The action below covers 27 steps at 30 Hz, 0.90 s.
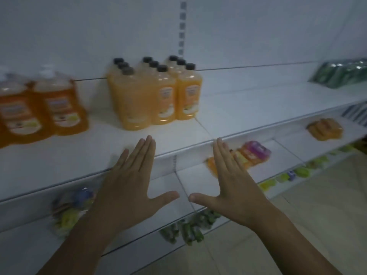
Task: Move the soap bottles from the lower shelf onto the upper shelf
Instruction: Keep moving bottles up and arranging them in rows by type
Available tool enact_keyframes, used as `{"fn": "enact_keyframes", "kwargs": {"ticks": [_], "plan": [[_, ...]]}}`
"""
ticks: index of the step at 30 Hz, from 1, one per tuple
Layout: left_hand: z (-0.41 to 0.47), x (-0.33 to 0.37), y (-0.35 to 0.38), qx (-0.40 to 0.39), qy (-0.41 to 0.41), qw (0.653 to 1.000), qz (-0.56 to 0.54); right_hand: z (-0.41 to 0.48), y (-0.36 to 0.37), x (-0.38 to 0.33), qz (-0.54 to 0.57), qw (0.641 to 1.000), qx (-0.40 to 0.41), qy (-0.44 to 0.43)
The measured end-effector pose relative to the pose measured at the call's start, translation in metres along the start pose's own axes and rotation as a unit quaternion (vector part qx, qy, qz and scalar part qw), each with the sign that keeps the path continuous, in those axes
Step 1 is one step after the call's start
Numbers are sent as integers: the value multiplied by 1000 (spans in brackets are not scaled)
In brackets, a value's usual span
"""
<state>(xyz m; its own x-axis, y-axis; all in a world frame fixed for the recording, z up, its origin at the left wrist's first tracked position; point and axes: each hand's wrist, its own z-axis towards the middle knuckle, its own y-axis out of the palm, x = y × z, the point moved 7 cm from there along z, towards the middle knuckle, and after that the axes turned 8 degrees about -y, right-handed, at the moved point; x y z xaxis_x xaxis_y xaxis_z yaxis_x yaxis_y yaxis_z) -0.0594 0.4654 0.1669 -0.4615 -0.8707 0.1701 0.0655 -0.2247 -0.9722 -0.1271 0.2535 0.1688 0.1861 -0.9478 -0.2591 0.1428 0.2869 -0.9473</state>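
Orange soap bottles [155, 92], black caps

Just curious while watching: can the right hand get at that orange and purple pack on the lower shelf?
Probably yes. The right hand is open and empty, and the orange and purple pack lies just beyond it with nothing between; it would need to dip under the upper shelf.

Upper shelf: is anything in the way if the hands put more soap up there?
Nothing visible does. The upper shelf is bare right of the black-capped bottles, and the left hand and right hand hover open before its front edge.
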Motion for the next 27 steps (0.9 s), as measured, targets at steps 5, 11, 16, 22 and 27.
{"fn": "enact_keyframes", "kwargs": {"ticks": [5, 11, 16, 22, 27], "plan": [[27, 117, 38, -20, 62, 998, -17, -69, -22, 104, 13, 997, 9, 74], [65, 255, 93, -56, 112, 992, -19, -128, -52, 218, 8, 993, 21, 120], [102, 335, 136, -83, 150, 985, -27, -159, -62, 296, 12, 987, 20, 160], [156, 386, 190, -132, 151, 979, -37, -167, -47, 382, 32, 978, 19, 207], [209, 410, 223, -159, 134, 977, -47, -138, -30, 448, 37, 974, 15, 223]]}}
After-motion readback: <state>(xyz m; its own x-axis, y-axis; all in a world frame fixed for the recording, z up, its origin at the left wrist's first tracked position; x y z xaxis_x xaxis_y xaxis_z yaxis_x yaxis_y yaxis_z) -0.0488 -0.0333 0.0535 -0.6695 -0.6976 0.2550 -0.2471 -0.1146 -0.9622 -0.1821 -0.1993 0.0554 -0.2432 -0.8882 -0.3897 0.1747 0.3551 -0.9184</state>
